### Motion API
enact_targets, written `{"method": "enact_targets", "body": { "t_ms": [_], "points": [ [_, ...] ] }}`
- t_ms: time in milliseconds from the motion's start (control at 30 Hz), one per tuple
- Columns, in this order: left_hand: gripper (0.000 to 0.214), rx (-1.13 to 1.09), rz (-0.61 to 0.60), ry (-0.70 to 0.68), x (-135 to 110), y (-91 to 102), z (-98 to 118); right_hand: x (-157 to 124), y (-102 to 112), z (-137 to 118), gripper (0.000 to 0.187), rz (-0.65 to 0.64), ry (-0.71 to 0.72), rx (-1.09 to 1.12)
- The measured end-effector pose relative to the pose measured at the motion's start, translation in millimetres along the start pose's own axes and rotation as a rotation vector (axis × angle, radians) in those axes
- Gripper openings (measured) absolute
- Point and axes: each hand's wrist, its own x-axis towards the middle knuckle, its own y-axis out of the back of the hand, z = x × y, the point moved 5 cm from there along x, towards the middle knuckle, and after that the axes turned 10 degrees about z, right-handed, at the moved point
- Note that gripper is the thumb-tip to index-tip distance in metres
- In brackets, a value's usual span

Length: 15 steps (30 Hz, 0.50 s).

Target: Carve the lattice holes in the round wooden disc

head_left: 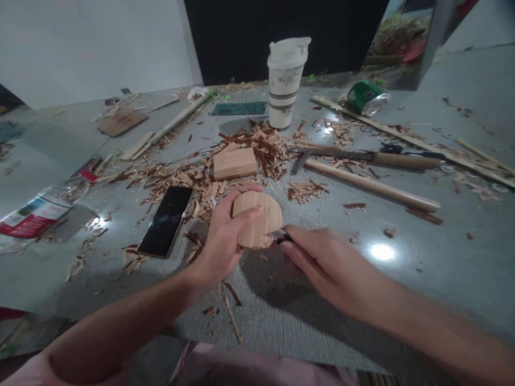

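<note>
My left hand (pixel 228 236) is wrapped round a rounded wooden disc (pixel 263 217), the thumb lying across its face. In my right hand (pixel 317 254) is a small knife (pixel 277 235); its short blade touches the lower right part of the disc, and its handle is mostly hidden in my fingers. Just beyond the disc, a rectangular wooden block (pixel 235 163) rests among wood shavings (pixel 269 140). To the left of my left hand lies a dark-screened phone (pixel 166 221).
A lidded paper cup (pixel 285 86) stands upright at the back. Right of it lie a green can (pixel 367 98), a wooden-handled tool (pixel 406 160), a hammer-like tool (pixel 374 185) and a long wooden strip (pixel 418 142). A plastic bottle (pixel 42 212) lies at the left.
</note>
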Motion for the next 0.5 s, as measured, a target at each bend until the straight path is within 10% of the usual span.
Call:
{"method": "enact_targets", "body": {
  "t_ms": [500],
  "points": [
    [0.03,-0.058,-0.027,0.079,4.5,0.6,-1.0,-2.1,1.1,0.7,0.038,-0.028,-0.039,0.065]
  ]
}}
